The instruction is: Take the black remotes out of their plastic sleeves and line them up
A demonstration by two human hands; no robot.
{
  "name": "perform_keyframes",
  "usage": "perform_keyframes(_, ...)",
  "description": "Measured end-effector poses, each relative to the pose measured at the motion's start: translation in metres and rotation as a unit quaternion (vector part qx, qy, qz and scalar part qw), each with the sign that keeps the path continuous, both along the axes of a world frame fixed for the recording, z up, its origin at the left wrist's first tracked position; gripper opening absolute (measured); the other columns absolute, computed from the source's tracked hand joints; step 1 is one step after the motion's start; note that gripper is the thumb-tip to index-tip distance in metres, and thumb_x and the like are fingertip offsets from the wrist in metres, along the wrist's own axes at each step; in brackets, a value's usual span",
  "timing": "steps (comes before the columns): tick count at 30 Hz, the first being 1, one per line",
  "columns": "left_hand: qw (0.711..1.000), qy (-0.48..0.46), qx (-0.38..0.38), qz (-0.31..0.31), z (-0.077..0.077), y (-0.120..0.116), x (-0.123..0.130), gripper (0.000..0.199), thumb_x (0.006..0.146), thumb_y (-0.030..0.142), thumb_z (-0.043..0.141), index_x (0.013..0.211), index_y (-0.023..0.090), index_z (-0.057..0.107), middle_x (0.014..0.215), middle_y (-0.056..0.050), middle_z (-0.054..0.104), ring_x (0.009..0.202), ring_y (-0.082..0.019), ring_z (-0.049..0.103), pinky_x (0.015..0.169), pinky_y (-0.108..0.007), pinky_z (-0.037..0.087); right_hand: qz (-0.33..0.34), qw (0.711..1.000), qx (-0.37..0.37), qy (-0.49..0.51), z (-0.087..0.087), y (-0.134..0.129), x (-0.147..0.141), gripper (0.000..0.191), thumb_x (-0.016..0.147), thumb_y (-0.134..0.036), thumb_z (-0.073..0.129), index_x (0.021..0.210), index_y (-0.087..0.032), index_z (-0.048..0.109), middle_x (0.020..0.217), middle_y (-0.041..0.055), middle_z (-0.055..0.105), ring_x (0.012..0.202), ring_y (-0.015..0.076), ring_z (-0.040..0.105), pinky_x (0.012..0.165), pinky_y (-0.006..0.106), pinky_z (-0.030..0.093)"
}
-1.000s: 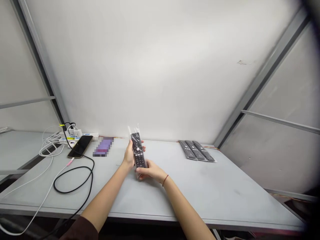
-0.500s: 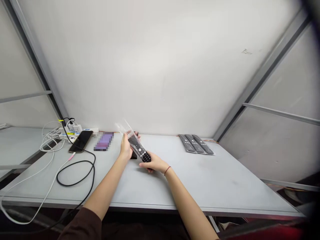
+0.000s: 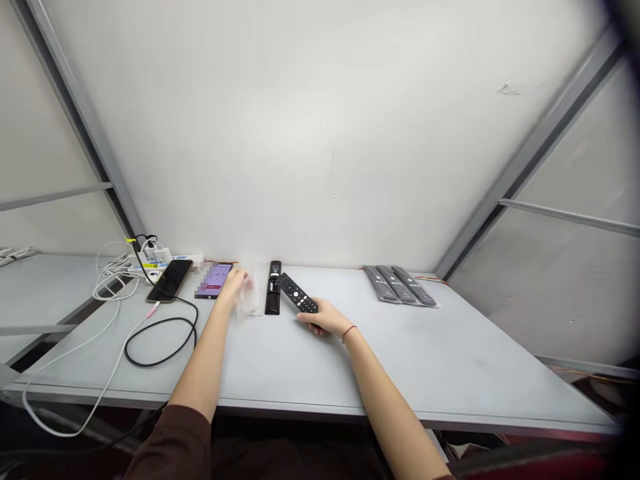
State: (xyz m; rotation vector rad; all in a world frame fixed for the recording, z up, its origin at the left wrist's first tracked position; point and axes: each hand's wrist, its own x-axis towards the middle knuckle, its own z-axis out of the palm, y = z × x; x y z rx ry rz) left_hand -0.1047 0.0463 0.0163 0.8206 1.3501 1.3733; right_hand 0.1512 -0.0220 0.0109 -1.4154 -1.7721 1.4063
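Observation:
My right hand grips the lower end of a black remote control, its buttons facing up and no plastic around it. At the left, my left hand is closed on a clear plastic bag, which is smeared by motion. Between the hands a second remote control lies on the table, back side up, with small pale labels showing. Just beside my left hand is a phone with a lit purple screen, partly pixelated.
Three bagged remotes lie side by side at the back right of the grey table. On the left are a dark-screened phone, looped black cable, white cords and a power strip. A white wall stands behind.
The remote in my right hand has come out of its plastic bag. My left hand has moved left with the bag, uncovering the second remote on the table.

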Motion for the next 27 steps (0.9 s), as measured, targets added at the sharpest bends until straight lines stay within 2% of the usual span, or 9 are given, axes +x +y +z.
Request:
perform_keyframes(5, 0.985, 0.170, 0.027, -0.001, -0.016, 0.004, 0.004, 0.046, 0.073, 0.010, 0.054, 0.119, 0.015, 0.049, 0.071, 0.002, 0.057, 0.065, -0.013, 0.057, 0.074, -0.028, 0.046, -0.007, 1.000, -0.006, 0.000, 0.001, -0.002, -0.001, 0.031, 0.073, -0.036, 0.067, 0.089, -0.017, 0.048, 0.055, -0.0031, 0.056, 0.039, 0.0080, 0.047, 0.036, 0.020, 0.035)
perform_keyframes(10, 0.947, 0.318, 0.044, -0.001, -0.022, 0.005, 0.005, 0.048, 0.074, 0.015, 0.055, 0.121, 0.016, 0.049, 0.078, -0.004, 0.061, 0.085, -0.023, 0.060, 0.084, -0.034, 0.041, -0.001, 1.000, -0.004, -0.004, 0.003, -0.004, -0.003, 0.028, 0.075, -0.034, 0.065, 0.088, -0.016, 0.048, 0.056, -0.0027, 0.057, 0.039, 0.0074, 0.047, 0.037, 0.019, 0.036)
perform_keyframes(16, 0.937, 0.348, 0.033, 0.006, -0.022, 0.002, 0.016, 0.045, 0.076, 0.015, 0.054, 0.120, 0.016, 0.048, 0.095, -0.011, 0.064, 0.102, -0.027, 0.055, 0.092, -0.040, 0.036, -0.011, 1.000, -0.012, -0.013, 0.007, -0.006, -0.005, 0.030, 0.073, -0.034, 0.066, 0.088, -0.017, 0.048, 0.055, -0.0029, 0.056, 0.039, 0.0083, 0.047, 0.036, 0.020, 0.037)
perform_keyframes(20, 0.915, 0.403, 0.030, 0.006, -0.024, 0.003, 0.022, 0.045, 0.077, 0.019, 0.054, 0.122, 0.017, 0.048, 0.107, -0.015, 0.061, 0.110, -0.033, 0.051, 0.095, -0.049, 0.032, -0.010, 1.000, -0.012, -0.013, 0.006, -0.005, -0.005, 0.028, 0.073, -0.033, 0.066, 0.088, -0.017, 0.049, 0.054, -0.0028, 0.056, 0.039, 0.0080, 0.047, 0.036, 0.019, 0.036)
perform_keyframes(24, 0.889, 0.457, 0.029, 0.021, -0.024, 0.000, 0.024, 0.047, 0.080, 0.024, 0.052, 0.125, 0.015, 0.048, 0.125, -0.022, 0.049, 0.119, -0.038, 0.041, 0.096, -0.055, 0.029, -0.005, 1.000, -0.009, -0.014, 0.004, -0.004, -0.005, 0.026, 0.074, -0.032, 0.065, 0.088, -0.017, 0.050, 0.054, -0.0028, 0.056, 0.039, 0.0079, 0.048, 0.036, 0.019, 0.037)
perform_keyframes(27, 0.872, 0.487, 0.039, 0.014, -0.022, -0.004, 0.024, 0.044, 0.081, 0.029, 0.050, 0.124, 0.021, 0.051, 0.133, -0.018, 0.043, 0.123, -0.037, 0.036, 0.098, -0.056, 0.027, -0.001, 1.000, -0.004, -0.018, 0.004, -0.004, -0.005, 0.026, 0.074, -0.032, 0.064, 0.089, -0.016, 0.049, 0.055, -0.0024, 0.056, 0.039, 0.0079, 0.048, 0.035, 0.019, 0.037)
